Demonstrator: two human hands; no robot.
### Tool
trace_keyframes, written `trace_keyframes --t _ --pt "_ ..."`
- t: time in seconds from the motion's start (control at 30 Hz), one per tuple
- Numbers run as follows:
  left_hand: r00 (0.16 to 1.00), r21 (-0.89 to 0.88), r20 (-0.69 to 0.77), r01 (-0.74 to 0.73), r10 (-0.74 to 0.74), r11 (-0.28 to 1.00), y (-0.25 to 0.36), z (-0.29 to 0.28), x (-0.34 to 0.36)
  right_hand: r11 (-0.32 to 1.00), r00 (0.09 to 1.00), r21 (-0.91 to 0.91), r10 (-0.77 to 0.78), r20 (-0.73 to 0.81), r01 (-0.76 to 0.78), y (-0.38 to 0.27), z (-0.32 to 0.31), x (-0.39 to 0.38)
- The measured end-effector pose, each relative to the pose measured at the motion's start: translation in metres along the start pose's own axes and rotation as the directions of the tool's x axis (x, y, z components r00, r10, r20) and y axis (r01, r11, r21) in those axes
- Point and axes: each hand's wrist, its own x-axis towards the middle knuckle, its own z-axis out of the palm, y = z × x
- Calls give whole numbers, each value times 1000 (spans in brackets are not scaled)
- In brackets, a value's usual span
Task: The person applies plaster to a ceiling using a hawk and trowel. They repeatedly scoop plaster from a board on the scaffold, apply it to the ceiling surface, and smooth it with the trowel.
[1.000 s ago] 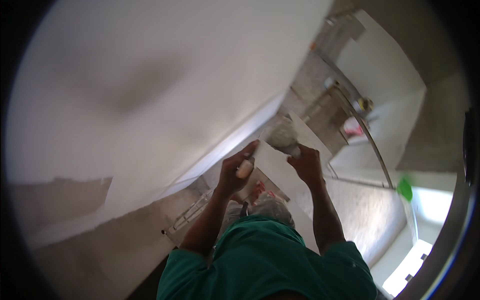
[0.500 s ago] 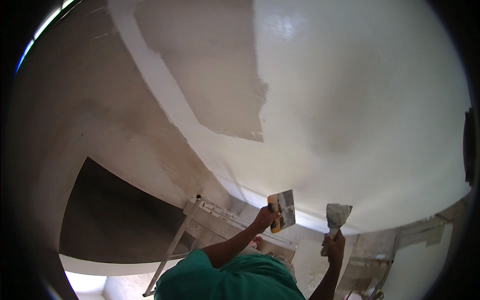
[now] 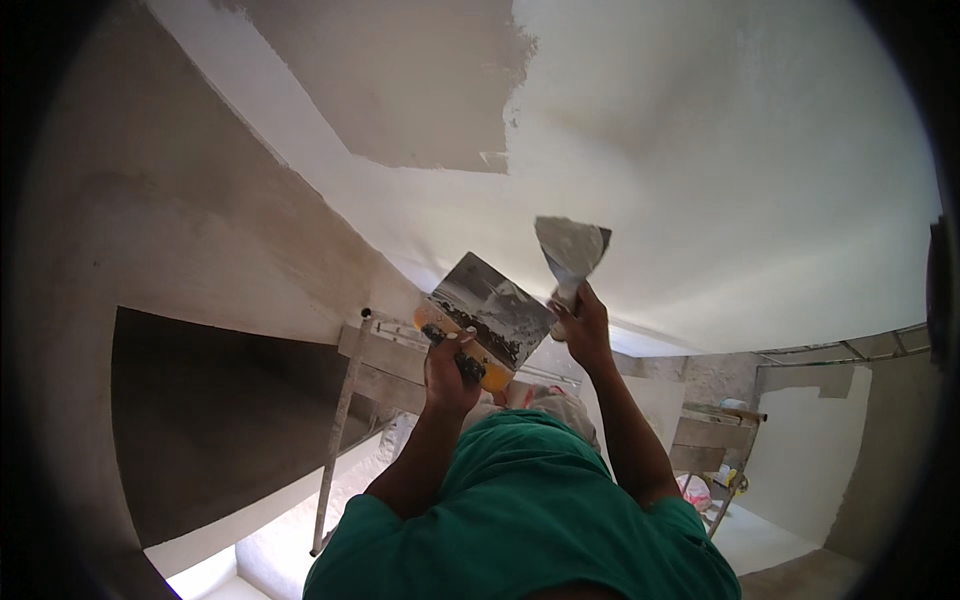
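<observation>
My left hand (image 3: 452, 375) is closed round the black-and-yellow handle of a wide finishing trowel (image 3: 495, 300). Its flat metal blade is tilted upward and streaked with grey-white residue. In my right hand (image 3: 588, 328) is a putty knife (image 3: 572, 250), held by its handle with the blade up. A thick load of pale plaster covers most of that blade. The two tools are close together in front of my chest, and a gap shows between their blades. Beyond them is a wall (image 3: 640, 200) coated in smooth white, with a bare grey-brown patch (image 3: 410, 90) at the upper left.
Scaffold planks (image 3: 385, 375) and a metal scaffold post (image 3: 345, 430) stand at the left, beside a dark opening (image 3: 220, 430). Another scaffold frame (image 3: 735, 440) with things on it is at the lower right. An unpainted brown wall (image 3: 190, 230) rises on the left.
Both hands have come up and closer together. The putty knife has moved left toward the trowel, and the trowel has turned its blade up. My view has shifted downward.
</observation>
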Motion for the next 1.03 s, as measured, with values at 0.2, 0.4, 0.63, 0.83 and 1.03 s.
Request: trace_keyframes --t 0.2,0.4,0.63,0.83,1.03 --pt "994 -139 -31 96 -101 986 6 8 -6 987 985 155 10 174 -37 2 39 23" --pt "1000 -188 17 5 -1 982 7 13 -4 896 891 -31 -435 132 443 -19 61 19" --pt "997 -193 9 -74 77 978 0 15 2 823 805 -8 -552 216 567 24 38 47" --pt "993 -175 -36 -117 112 978 -7 6 2 623 671 -254 -661 336 740 34 4 65" --pt "913 -100 69 -395 402 913 -3 42 -6 539 809 -603 -419 413 587 119 -62 56"
